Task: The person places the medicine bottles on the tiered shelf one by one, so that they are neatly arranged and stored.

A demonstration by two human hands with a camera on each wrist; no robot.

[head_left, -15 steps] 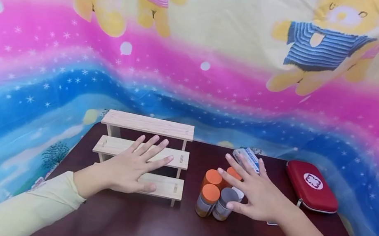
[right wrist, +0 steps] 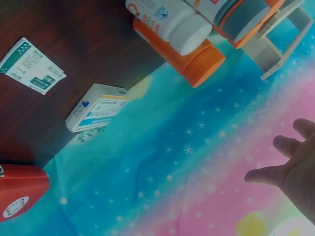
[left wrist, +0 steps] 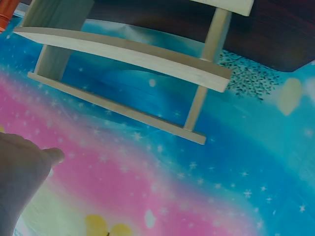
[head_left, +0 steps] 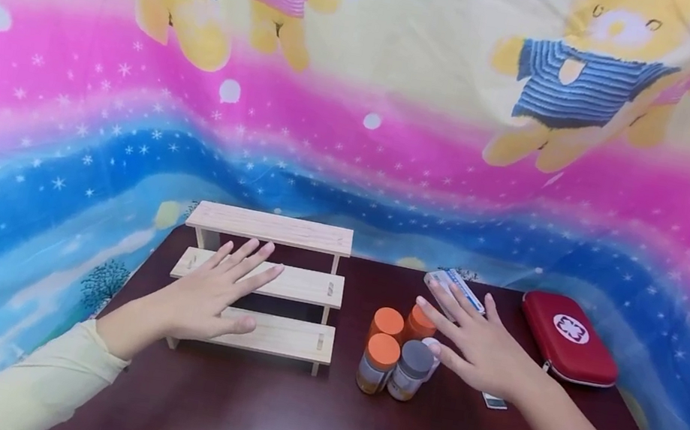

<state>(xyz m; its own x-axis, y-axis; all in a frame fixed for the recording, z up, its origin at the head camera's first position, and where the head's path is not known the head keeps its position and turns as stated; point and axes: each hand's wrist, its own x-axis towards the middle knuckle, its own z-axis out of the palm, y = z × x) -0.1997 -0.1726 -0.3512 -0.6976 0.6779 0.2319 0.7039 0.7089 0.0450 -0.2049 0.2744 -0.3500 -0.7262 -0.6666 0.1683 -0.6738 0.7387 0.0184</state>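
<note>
My left hand (head_left: 203,302) is spread with straight fingers in front of a three-tier wooden rack (head_left: 290,339), overlapping its steps in the head view. Over on the right, my right hand (head_left: 483,348) has its fingers apart and holds nothing. Beside it stands a cluster of bottles: an orange-capped bottle (head_left: 379,364) in front, a grey-capped bottle (head_left: 410,372), more orange lids behind, and a white bottle (right wrist: 165,19) partly hidden by the hand in the head view. Behind the right fingertips lies a white and blue medicine box (right wrist: 101,108).
A red zip case (head_left: 570,340) with a white emblem lies at the table's right side. Near the right wrist is a flat white and green packet (right wrist: 33,66). A cartoon-print cloth (head_left: 353,163) hangs around the dark table (head_left: 283,418).
My left hand has shifted left, uncovering more of the rack's lower step. My right hand has moved slightly right, showing more of the grey-capped bottle and the flat packet.
</note>
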